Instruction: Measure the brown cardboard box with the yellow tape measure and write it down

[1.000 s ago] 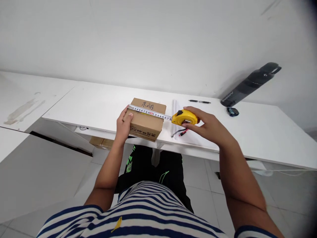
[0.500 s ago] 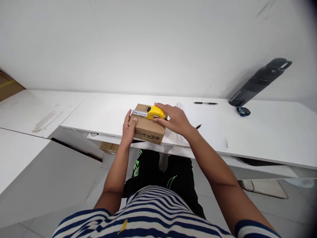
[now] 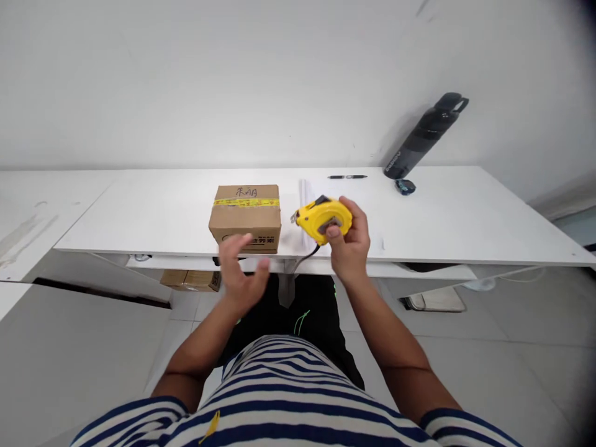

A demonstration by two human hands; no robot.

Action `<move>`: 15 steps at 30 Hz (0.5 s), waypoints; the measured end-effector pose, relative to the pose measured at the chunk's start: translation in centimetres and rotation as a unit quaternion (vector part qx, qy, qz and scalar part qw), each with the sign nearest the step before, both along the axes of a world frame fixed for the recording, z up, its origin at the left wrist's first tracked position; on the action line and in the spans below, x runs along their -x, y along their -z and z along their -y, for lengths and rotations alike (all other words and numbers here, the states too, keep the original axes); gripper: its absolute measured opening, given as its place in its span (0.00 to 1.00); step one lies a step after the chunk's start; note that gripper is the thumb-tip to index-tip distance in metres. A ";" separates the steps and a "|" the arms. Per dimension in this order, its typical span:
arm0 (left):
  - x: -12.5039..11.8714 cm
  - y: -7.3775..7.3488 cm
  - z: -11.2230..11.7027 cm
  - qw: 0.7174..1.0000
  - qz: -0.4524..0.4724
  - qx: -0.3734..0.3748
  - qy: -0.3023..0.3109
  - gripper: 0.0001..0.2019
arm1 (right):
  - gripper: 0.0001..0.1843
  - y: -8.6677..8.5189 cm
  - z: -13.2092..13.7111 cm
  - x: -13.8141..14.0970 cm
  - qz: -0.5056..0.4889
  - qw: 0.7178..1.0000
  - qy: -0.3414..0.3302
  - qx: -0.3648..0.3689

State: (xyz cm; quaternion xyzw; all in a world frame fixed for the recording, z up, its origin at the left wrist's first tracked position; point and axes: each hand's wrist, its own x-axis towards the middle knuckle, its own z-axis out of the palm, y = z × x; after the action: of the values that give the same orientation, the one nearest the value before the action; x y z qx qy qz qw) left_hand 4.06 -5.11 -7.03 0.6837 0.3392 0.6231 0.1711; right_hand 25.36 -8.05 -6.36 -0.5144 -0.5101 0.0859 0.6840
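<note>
A small cardboard box with yellow tape across its top and handwriting on it stands on the white desk. My left hand is in front of the box's near side, fingers apart and holding nothing. To the right of the box, my right hand grips a yellow tape measure above the desk. Its metal blade is drawn in, with only the end hook showing at the left. A dark wrist strap hangs from the case.
White paper lies behind and under the right hand. A black pen rests near the wall. At the back right are a dark bottle and a small dark-blue object. Cardboard boxes sit below the desk at the left.
The tape measure has come off the box top to the right, and its blade has gone back in. My left hand has let go of the box, which now stands on the desk.
</note>
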 end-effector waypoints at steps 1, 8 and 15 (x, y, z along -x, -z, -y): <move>-1.1 0.2 1.2 0.992 0.008 0.065 0.109 0.33 | 0.39 0.9 1.1 0.7 0.002 1.000 -0.004 0.004; -5.5 1.6 2.1 0.873 0.121 0.372 0.291 0.30 | 0.35 4.3 4.8 0.8 0.211 0.970 0.036 0.113; -5.1 0.8 -0.6 0.833 -0.308 0.363 0.281 0.35 | 0.28 4.2 -3.0 -12.6 0.430 0.808 0.066 0.398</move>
State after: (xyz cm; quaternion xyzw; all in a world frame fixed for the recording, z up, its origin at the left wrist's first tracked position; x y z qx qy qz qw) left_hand 9.20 -4.55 -7.82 0.7949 0.3692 0.1378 0.4613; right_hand 37.91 -5.02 -10.54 -0.7582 -0.6380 0.0063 0.1347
